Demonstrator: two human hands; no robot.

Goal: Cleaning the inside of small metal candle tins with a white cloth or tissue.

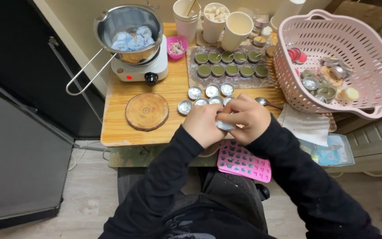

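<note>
On the wooden counter [116, 132] a steel pot [129, 31] with a long wire handle sits on a small white hot plate [140, 71]; inside the pot lie several pale blue round pieces. Beside it a small pink cup [177, 47] holds something thin and mixed in colour. Behind stand white paper cups [236, 30]; one is filled with whitish chunks, one holds a stick. On a grey mat [231, 82] two rows of small round tins [231, 63] are filled with dull green material. In front of the mat, empty silver tins [212, 90] stand close together in two rows. A round wooden slice [147, 111] lies left of them, and a spoon [266, 102] lies on the right. The pink plastic basket [354, 26] at the right contains more tins, lids and some red and yellowish round pieces. A pink mould [244, 162] lies on the person's lap, under the counter edge.

Both hands meet just in front of the empty tins, at the counter's near edge. The left hand [203, 125] and the right hand [250, 119] have their fingers curled closed around one small pale blue piece [224, 126], which is held between them and mostly hidden. Both forearms in black sleeves come up from below, bent toward each other.
</note>
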